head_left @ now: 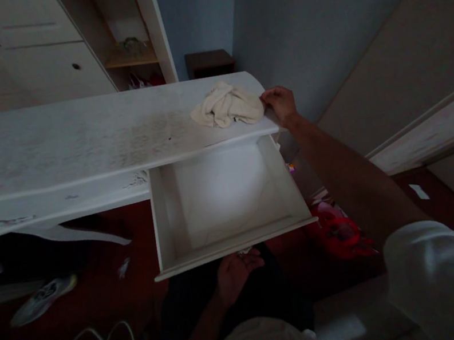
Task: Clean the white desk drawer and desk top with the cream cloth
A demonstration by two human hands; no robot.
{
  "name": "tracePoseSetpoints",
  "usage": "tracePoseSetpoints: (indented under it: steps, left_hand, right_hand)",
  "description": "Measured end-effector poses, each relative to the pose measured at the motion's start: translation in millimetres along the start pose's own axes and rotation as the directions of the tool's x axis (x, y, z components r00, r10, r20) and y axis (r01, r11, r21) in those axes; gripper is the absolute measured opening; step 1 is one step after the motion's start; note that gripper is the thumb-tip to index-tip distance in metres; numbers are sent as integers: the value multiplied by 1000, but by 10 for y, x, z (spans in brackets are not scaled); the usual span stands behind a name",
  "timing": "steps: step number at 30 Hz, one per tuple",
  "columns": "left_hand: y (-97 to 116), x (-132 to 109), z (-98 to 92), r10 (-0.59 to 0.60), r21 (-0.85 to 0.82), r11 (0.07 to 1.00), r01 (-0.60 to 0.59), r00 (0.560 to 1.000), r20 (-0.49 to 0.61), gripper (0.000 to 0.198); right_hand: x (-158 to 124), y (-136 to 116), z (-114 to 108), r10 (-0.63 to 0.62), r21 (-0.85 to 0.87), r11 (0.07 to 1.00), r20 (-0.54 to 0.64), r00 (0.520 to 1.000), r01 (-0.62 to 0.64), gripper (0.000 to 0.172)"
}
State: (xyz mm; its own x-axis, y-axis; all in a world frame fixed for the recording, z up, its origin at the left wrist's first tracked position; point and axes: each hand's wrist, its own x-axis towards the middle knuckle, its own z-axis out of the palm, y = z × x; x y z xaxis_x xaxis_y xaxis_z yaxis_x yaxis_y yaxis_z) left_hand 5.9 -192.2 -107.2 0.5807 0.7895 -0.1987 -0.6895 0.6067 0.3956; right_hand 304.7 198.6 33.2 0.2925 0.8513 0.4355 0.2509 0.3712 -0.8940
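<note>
A white table [73, 135] with a smudged, worn top stretches across the view. Its drawer [223, 199] is pulled out toward me, with nothing seen inside. Below the drawer's front panel, my left hand [235, 273] has its fingers curled around a small handle, mostly hidden from above. At the table's right end, my right hand [280, 104] is closed, fingertips together at the edge beside a crumpled cream cloth [229, 104]. Whether those fingertips pinch the cloth or only the edge is unclear.
A white cabinet [40, 68] and open shelving [133, 61] stand behind the table. At right is a wall [338, 29]. On the red floor lie a shoe [44, 299], a white cable [106, 335] and a red bag-like item [339, 229].
</note>
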Motion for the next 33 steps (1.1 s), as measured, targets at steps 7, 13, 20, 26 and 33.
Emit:
tracePoseSetpoints:
  steps: [7, 13, 20, 26, 33]
  left_hand:
    - [33, 3, 29, 13, 173, 985, -6, 999, -42, 40]
    - [164, -2, 243, 31, 211, 977, -35, 999, 19, 45]
    - [258, 114, 420, 30, 208, 977, -39, 998, 46, 47]
    - [368, 313, 514, 76, 215, 974, -75, 997, 3, 47]
    - [552, 578, 523, 141, 197, 972, -129, 989, -48, 48]
  right_hand:
    - [5, -8, -18, 18, 39, 999, -7, 1000, -18, 12]
    - [-26, -36, 1, -2, 12, 1000, 12, 1000, 1, 12]
    - [-28, -27, 13, 24, 34, 999, 23, 999, -24, 15]
    - [-65, -91, 7, 13, 10, 1000, 26, 1000, -13, 12]
    - [-127, -181, 16, 51, 36, 998, 27, 998, -52, 8]
